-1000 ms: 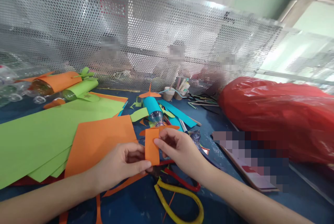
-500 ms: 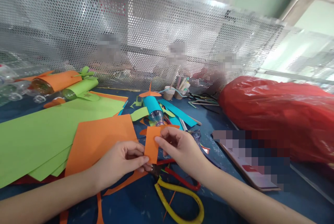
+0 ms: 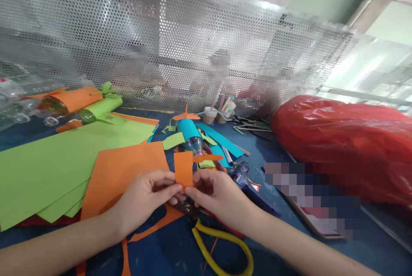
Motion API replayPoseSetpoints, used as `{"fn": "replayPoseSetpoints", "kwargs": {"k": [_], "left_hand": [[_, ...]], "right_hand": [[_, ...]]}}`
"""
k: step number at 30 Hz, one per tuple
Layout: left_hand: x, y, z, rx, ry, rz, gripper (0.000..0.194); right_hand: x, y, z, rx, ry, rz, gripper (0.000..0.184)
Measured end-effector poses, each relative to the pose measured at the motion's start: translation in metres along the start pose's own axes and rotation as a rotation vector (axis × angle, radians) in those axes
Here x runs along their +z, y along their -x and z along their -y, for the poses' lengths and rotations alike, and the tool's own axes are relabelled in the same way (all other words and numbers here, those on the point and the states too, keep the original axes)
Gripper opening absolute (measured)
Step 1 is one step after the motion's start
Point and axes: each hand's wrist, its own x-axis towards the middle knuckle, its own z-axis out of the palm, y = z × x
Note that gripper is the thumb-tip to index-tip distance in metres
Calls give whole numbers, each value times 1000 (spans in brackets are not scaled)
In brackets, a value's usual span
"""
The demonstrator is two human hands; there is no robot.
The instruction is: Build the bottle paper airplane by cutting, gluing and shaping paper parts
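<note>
Between both hands, a small orange paper rectangle stands upright above the table. My left hand pinches its lower left corner. At the lower right corner, the thumb and fingers of my right hand close on the same piece. Right below them lie scissors with one yellow and one red handle, their blades partly covered by my hands. Just beyond the paper is a plastic bottle wrapped in blue paper, with green wings, an orange tail and an orange propeller at its neck.
Green sheets and a cut orange sheet spread across the left. Behind them lie more paper-covered bottles. A navy glue gun, a blurred-out phone and a large red plastic bag are on the right. Perforated metal panels stand behind.
My right hand has slid down from the paper's upper right edge to its lower corner. The paper has turned slightly and moved a little left and up.
</note>
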Motion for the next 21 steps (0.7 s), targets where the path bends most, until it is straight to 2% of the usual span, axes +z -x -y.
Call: {"fn": "replayPoseSetpoints", "kwargs": {"k": [6, 13, 21], "left_hand": [[-3, -4, 8, 9, -11, -49, 25], [-3, -5, 11, 40, -17, -24, 21], [-5, -3, 8, 53, -19, 34, 15]], "right_hand": [[0, -2, -6, 38, -116, 48, 12], [0, -3, -7, 45, -27, 9, 10], [-1, -3, -8, 50, -46, 10, 11]]}}
